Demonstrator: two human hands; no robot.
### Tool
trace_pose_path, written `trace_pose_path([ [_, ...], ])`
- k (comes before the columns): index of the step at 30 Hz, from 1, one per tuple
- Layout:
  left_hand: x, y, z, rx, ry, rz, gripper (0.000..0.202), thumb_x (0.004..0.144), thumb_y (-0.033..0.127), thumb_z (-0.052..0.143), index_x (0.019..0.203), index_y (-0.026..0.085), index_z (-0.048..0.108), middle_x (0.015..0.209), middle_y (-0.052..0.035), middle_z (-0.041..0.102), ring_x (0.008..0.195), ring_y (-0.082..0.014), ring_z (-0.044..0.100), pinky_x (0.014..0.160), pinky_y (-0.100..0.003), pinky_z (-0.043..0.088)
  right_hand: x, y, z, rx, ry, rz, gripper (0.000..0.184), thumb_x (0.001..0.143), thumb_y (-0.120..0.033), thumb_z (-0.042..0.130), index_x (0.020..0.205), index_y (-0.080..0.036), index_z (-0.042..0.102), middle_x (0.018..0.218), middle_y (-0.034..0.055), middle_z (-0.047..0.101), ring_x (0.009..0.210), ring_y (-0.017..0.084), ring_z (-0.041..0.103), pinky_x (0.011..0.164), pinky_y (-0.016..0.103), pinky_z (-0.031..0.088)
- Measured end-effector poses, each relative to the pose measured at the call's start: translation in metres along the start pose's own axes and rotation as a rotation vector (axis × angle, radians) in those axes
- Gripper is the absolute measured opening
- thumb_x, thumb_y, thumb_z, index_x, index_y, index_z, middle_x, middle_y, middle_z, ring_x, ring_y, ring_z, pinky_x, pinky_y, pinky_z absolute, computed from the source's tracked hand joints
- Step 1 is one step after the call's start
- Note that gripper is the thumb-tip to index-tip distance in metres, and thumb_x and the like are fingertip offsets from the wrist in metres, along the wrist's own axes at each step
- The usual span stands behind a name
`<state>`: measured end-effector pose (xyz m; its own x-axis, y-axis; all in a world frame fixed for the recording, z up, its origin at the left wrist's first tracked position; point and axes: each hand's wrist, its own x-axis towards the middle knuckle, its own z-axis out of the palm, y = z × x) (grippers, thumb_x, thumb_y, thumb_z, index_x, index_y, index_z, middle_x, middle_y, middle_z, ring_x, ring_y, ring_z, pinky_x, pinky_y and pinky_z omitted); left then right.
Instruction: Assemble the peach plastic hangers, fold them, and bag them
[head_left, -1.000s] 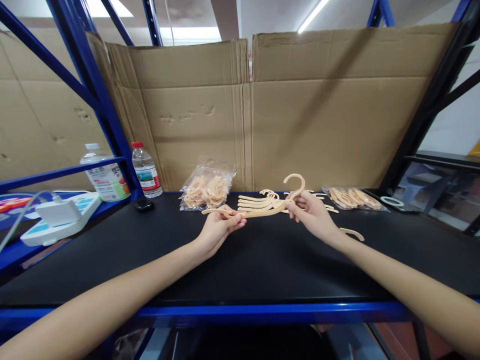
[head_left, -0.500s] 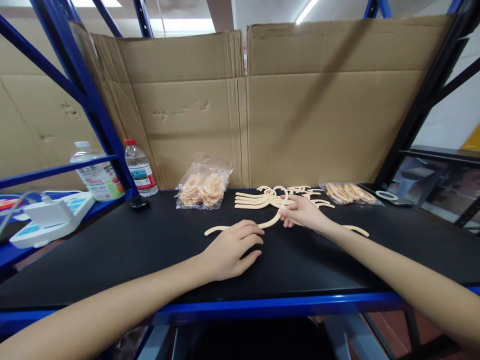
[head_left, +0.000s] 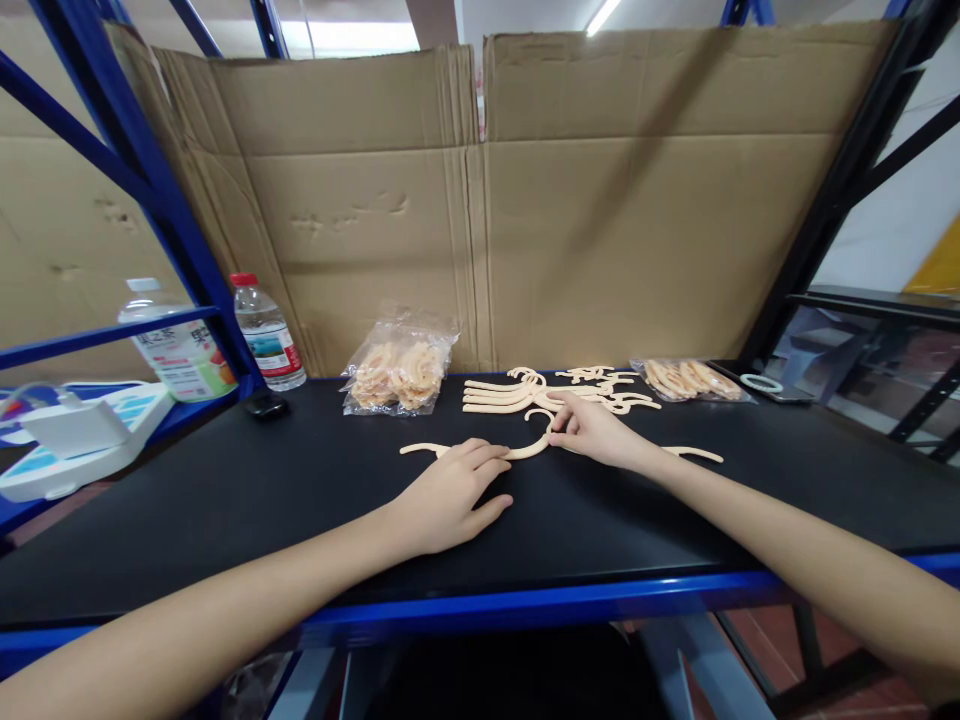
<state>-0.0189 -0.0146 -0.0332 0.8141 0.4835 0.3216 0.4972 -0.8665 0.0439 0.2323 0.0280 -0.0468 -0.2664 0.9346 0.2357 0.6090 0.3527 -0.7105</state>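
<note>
A cream plastic clothes hanger [head_left: 529,452] lies across the black table top in front of me. My left hand [head_left: 459,492] rests over its left arm, palm down, fingers stretched out and thumb apart. At the base of the curved hook, my right hand [head_left: 589,432] has its thumb and bent fingers closed around the hanger's middle. Its right arm comes out beyond my right wrist; the part between is hidden. Just behind, several matching hangers [head_left: 495,398] lie stacked, their right side partly covered by my right hand.
A clear bag of cream parts [head_left: 401,370] stands behind on the left, another bag [head_left: 686,380] at the right. Bottles [head_left: 270,345], a black mouse [head_left: 267,405] and a white power strip [head_left: 82,450] are at left. Cardboard [head_left: 660,200] walls off the back.
The hanger's hook, raised as a tall loop before, now lies lower and flatter. My right fingers have shifted along with it. My left hand stays on the left arm; the view has shifted slightly.
</note>
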Motion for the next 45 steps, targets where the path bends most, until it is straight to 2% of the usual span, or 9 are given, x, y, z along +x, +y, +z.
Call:
trace_pose_path([
  [3, 0.000, -0.001, 0.000, 0.008, -0.019, -0.010, 0.030, 0.090, 0.029, 0.052, 0.115, 0.013, 0.056, 0.126, -0.0134, 0.055, 0.116, -0.0259, 0.049, 0.099, -0.042, 0.045, 0.003, 0.002, -0.017, -0.054, -0.058, -0.028, 0.057, 0.074, -0.020, 0.065, 0.127, -0.012, 0.048, 0.083, 0.0038, 0.066, 0.068, 0.015, 0.061, 0.065, 0.028, 0.047],
  [7, 0.000, -0.003, 0.000, 0.026, -0.027, -0.006, 0.030, 0.091, 0.030, 0.050, 0.115, 0.013, 0.056, 0.127, -0.0137, 0.055, 0.117, -0.0261, 0.048, 0.099, -0.042, 0.044, 0.004, 0.005, -0.064, -0.158, -0.162, -0.043, 0.036, 0.071, -0.033, 0.067, 0.101, -0.014, 0.063, 0.084, 0.0060, 0.067, 0.076, 0.018, 0.062, 0.069, 0.029, 0.047],
  [11, 0.000, -0.004, 0.001, 0.048, -0.032, 0.002, 0.031, 0.091, 0.032, 0.049, 0.115, 0.013, 0.057, 0.128, -0.0132, 0.054, 0.118, -0.0266, 0.047, 0.099, -0.043, 0.044, 0.001, 0.014, -0.098, -0.288, -0.478, 0.020, 0.035, 0.065, -0.037, 0.071, 0.092, -0.016, 0.064, 0.080, 0.0045, 0.068, 0.072, 0.018, 0.061, 0.063, 0.027, 0.045],
  [13, -0.001, -0.005, 0.001, 0.056, -0.034, 0.003, 0.032, 0.091, 0.033, 0.048, 0.115, 0.013, 0.057, 0.129, -0.0132, 0.054, 0.119, -0.0268, 0.047, 0.100, -0.043, 0.044, 0.001, 0.019, -0.101, -0.304, -0.651, 0.087, 0.035, 0.062, -0.037, 0.072, 0.088, -0.016, 0.063, 0.076, 0.0038, 0.068, 0.070, 0.018, 0.062, 0.061, 0.026, 0.045],
  [15, -0.001, -0.006, 0.001, 0.065, -0.038, 0.000, 0.033, 0.092, 0.034, 0.048, 0.115, 0.013, 0.057, 0.129, -0.0133, 0.054, 0.120, -0.0271, 0.046, 0.100, -0.043, 0.043, 0.001, 0.024, -0.099, -0.301, -0.714, 0.130, 0.032, 0.061, -0.036, 0.072, 0.082, -0.015, 0.061, 0.073, 0.0035, 0.067, 0.068, 0.017, 0.061, 0.059, 0.026, 0.044],
  [24, 0.000, -0.010, 0.001, 0.041, -0.045, -0.025, 0.032, 0.091, 0.033, 0.048, 0.115, 0.014, 0.058, 0.132, -0.0129, 0.053, 0.122, -0.0263, 0.045, 0.102, -0.043, 0.042, 0.008, 0.035, -0.099, -0.430, -0.566, 0.140, 0.017, 0.063, -0.030, 0.065, 0.073, -0.016, 0.062, 0.069, 0.0029, 0.065, 0.064, 0.015, 0.058, 0.056, 0.024, 0.040],
  [38, 0.002, -0.015, 0.004, -0.003, -0.018, -0.035, 0.032, 0.091, 0.031, 0.049, 0.117, 0.013, 0.056, 0.133, -0.0139, 0.052, 0.123, -0.0266, 0.044, 0.101, -0.045, 0.043, 0.009, 0.037, -0.098, -0.427, -0.490, 0.148, 0.014, 0.063, -0.029, 0.065, 0.071, -0.018, 0.063, 0.069, 0.0030, 0.066, 0.064, 0.017, 0.060, 0.056, 0.025, 0.042],
  [41, 0.001, -0.012, 0.002, -0.026, 0.017, 0.009, 0.029, 0.091, 0.026, 0.048, 0.116, 0.015, 0.056, 0.132, -0.0124, 0.053, 0.123, -0.0258, 0.045, 0.102, -0.045, 0.042, 0.008, 0.033, -0.100, -0.402, -0.469, 0.122, 0.015, 0.062, -0.030, 0.066, 0.071, -0.018, 0.062, 0.065, 0.0021, 0.064, 0.062, 0.016, 0.058, 0.055, 0.025, 0.041],
  [45, 0.000, -0.006, -0.002, -0.129, -0.018, 0.146, 0.030, 0.093, 0.019, 0.041, 0.119, 0.018, 0.055, 0.132, -0.0091, 0.052, 0.124, -0.0229, 0.044, 0.103, -0.042, 0.041, 0.009, 0.032, -0.106, -0.404, -0.311, 0.034, 0.014, 0.068, -0.032, 0.061, 0.072, -0.018, 0.062, 0.071, 0.0031, 0.065, 0.067, 0.016, 0.058, 0.059, 0.026, 0.042],
])
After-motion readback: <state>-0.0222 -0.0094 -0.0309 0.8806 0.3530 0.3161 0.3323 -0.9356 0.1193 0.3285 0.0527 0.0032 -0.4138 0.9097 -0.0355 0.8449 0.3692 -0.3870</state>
